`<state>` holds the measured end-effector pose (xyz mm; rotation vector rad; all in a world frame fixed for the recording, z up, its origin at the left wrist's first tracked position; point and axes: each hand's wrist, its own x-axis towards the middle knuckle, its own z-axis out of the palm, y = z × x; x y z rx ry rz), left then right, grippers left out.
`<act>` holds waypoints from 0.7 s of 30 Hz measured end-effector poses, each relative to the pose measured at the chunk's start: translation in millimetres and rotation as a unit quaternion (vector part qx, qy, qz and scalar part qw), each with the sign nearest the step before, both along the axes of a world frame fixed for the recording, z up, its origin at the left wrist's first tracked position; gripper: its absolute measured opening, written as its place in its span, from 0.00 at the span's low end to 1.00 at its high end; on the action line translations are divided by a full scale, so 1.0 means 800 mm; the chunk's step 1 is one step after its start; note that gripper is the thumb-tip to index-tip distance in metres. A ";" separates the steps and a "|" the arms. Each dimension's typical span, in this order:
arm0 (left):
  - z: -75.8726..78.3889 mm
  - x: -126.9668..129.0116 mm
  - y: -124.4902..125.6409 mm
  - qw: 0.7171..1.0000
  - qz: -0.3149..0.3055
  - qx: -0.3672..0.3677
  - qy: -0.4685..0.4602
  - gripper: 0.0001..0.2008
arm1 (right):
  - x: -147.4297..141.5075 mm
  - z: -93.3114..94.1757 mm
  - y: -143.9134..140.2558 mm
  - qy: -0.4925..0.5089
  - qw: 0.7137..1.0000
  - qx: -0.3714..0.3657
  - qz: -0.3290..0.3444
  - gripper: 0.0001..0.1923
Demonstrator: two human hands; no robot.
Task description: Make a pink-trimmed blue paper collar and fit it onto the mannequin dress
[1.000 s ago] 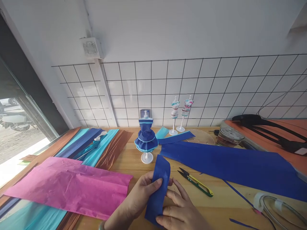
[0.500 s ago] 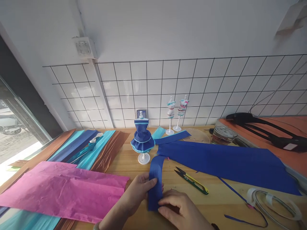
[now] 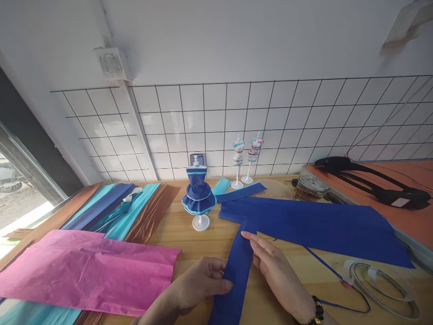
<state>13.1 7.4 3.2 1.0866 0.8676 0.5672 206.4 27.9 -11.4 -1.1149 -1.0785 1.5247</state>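
Observation:
A long strip of blue crepe paper (image 3: 237, 275) lies slanted in front of me, its near end running out of view at the bottom. My left hand (image 3: 203, 285) pinches the strip's left edge, thumb on top and fingers curled at the side. Against its right edge rests my right hand (image 3: 275, 271), fingers stretched out and the index fingertip on the paper near its far end. Beyond lies a wide blue crepe paper sheet (image 3: 314, 225), which the strip's far end meets. A small dress form (image 3: 198, 189) in a layered blue paper dress stands behind the strip.
Pink crepe paper (image 3: 94, 271) covers the left side, over brown, blue and turquoise sheets. Two small patterned dress forms (image 3: 238, 155) stand by the tiled wall. A glass jar (image 3: 311, 187) and a coiled tube (image 3: 385, 289) are at right. The thread snips are hidden now.
The strip has been drawn out longer toward me and lies flatter. My right hand has moved up and right along it, fingers straightened, covering where the snips lay.

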 end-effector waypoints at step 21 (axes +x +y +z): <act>-0.019 0.000 0.020 0.973 0.179 -0.100 -0.102 0.10 | -0.021 0.008 -0.023 -0.029 0.973 -0.101 0.205 0.23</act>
